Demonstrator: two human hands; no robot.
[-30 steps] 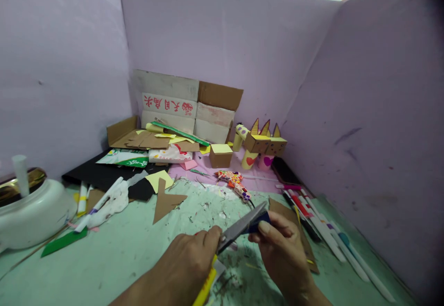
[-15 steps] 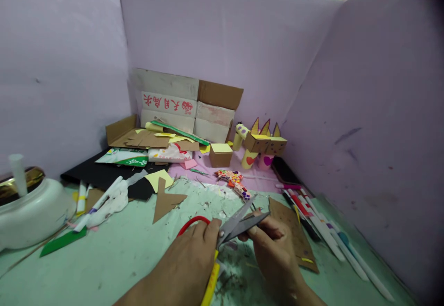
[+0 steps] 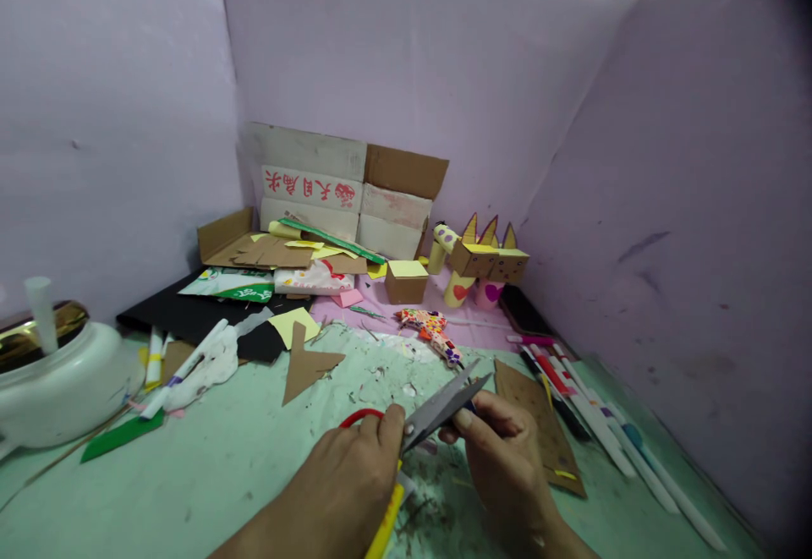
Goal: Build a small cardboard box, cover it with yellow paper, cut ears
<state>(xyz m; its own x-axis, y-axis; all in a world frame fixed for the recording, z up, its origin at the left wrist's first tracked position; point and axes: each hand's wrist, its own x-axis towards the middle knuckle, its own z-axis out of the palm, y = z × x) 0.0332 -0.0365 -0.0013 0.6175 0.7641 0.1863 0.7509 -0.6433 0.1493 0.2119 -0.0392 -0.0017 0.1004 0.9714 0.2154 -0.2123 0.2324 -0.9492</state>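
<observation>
In the lower middle, my left hand (image 3: 359,470) grips scissors (image 3: 437,407) with a red and yellow handle. Their grey blades point up and right, only slightly apart. My right hand (image 3: 507,453) is closed beside the blade tips, thumb against fingers. A small dark piece shows at its fingertips, mostly hidden by the blades, so its kind is unclear. Beyond the blades lies a gun-shaped piece with a colourful pattern (image 3: 437,337). An angled cardboard cutout (image 3: 308,364) rests left of the scissors, and a flat cardboard strip (image 3: 539,424) lies right of my right hand.
Markers (image 3: 596,415) lie along the right side near a dark phone (image 3: 525,309). Cardboard figures with striped horns (image 3: 488,263) and a small box (image 3: 406,284) stand at the back. A white pot (image 3: 69,390) sits left. Cardboard scraps (image 3: 272,252) pile before an unfolded carton (image 3: 317,153).
The scissor blades have come closer together. My left hand still grips the scissors, and my right hand stays by the tips. The whole view has shifted slightly.
</observation>
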